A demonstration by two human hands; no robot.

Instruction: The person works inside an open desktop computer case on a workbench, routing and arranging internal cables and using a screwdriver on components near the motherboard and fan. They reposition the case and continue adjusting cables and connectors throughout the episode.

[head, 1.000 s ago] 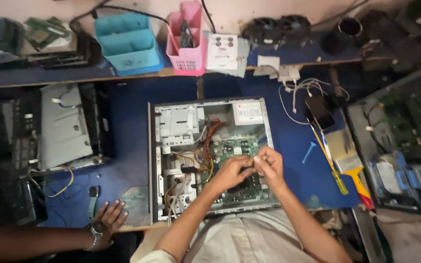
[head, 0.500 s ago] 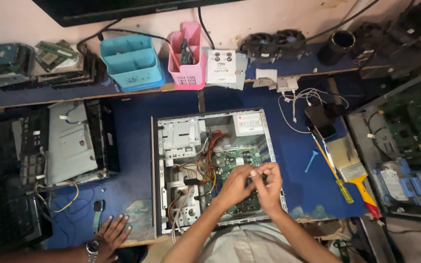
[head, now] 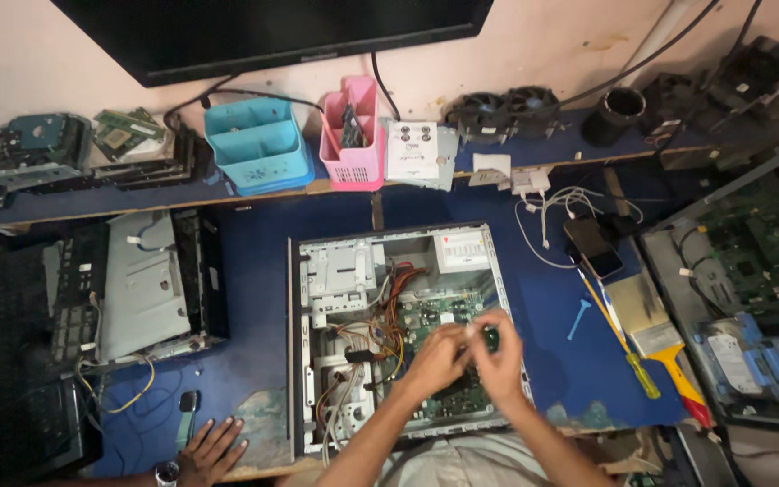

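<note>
Centre frame: we note an open grey metal computer case lying flat on the blue worktop. Over its green circuit board, lower centre, left hand and right hand meet, fingers pinched narrow; the held item is blurred, unidentifiable. Lower left, another person's hand rests flat.

Both hands, left hand and right hand, now lower over the open computer case, closer together.
</note>
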